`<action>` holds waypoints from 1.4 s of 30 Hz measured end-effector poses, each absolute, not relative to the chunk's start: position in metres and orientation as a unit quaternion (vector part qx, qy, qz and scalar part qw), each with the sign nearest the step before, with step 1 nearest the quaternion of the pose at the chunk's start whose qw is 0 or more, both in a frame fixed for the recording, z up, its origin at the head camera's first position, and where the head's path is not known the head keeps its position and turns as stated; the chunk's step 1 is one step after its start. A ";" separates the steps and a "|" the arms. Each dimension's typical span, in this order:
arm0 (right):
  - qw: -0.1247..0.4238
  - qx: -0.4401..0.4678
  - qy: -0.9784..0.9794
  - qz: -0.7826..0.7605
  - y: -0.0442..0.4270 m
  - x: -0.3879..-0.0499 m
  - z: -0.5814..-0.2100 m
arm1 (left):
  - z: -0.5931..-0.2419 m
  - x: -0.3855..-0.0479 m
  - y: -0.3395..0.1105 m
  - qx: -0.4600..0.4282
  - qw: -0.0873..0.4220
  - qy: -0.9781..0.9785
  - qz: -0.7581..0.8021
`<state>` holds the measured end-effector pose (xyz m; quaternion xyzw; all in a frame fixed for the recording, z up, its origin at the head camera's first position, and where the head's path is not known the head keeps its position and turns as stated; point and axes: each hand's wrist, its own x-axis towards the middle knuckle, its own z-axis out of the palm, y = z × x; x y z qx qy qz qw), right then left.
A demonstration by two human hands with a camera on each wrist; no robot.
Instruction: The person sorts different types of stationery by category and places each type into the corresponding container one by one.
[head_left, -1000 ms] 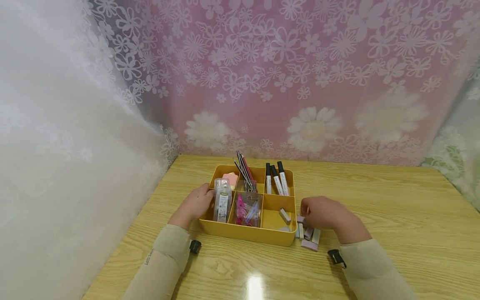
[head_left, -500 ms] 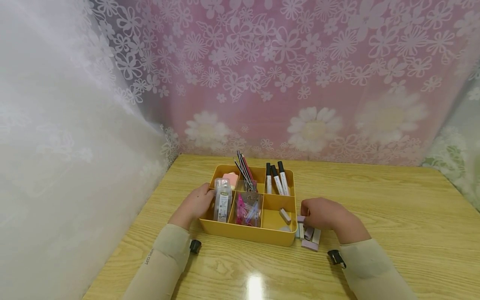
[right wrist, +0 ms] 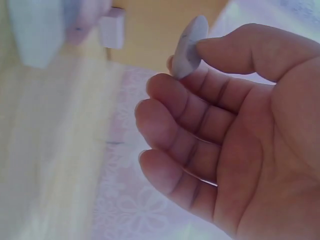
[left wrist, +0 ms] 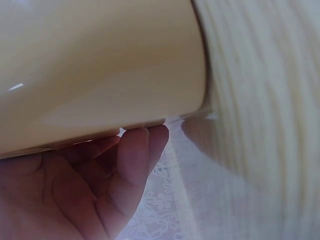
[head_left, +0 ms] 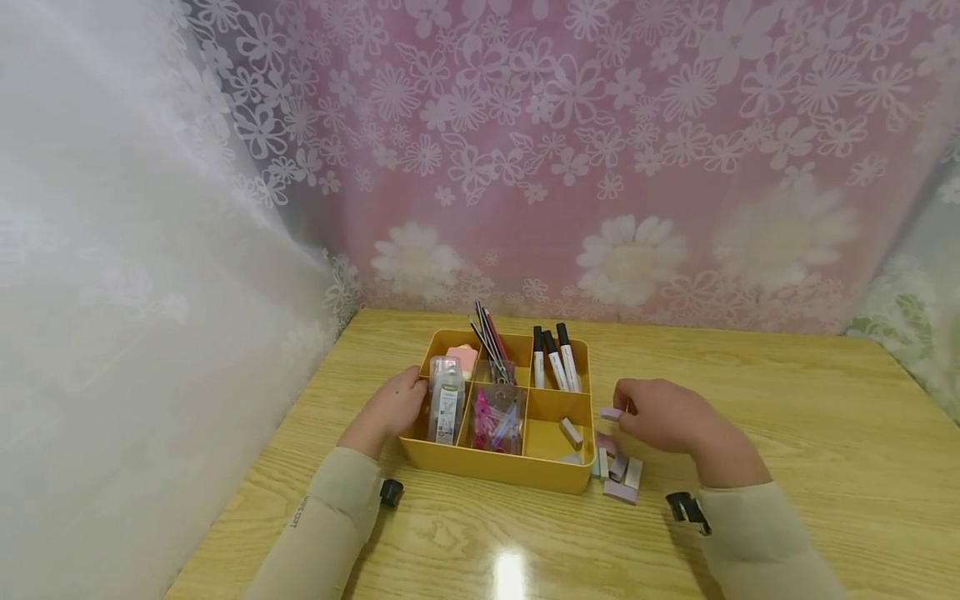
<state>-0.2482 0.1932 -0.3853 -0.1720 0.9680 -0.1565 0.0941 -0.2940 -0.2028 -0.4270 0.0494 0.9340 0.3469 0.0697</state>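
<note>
My left hand [head_left: 390, 410] holds the left side of a yellow divided organizer box [head_left: 495, 475]. In the left wrist view its fingers [left wrist: 132, 157] touch the box wall [left wrist: 110, 65]. Just right of the box, my right hand [head_left: 667, 417] pinches a small lilac eraser-like block [head_left: 611, 413] above the table. Up close, the block [right wrist: 192, 47] sits between thumb and index finger, the other fingers loosely bent. Below it lies a pile of similar lilac, white and bluish blocks [head_left: 620, 492]. One pale block [head_left: 570, 432] lies in the front right compartment, beside a partly hidden whitish piece [head_left: 572, 457].
Other compartments hold three black-capped markers [head_left: 555, 367], several pencils [head_left: 489, 337], a clear pack with pink and purple items [head_left: 497, 419], a clear labelled case [head_left: 446, 408] and a pink item [head_left: 463, 358]. A flowered curtain [head_left: 525, 167] hangs behind the wooden table [head_left: 787, 400].
My right hand has lifted up and slightly right off the pile with a lilac block pinched in it. My left hand stays at the box.
</note>
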 end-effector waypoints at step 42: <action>0.040 -0.259 0.943 -0.206 0.165 -0.233 -0.362 | -0.426 -0.294 -0.203 0.038 0.075 0.931 0.356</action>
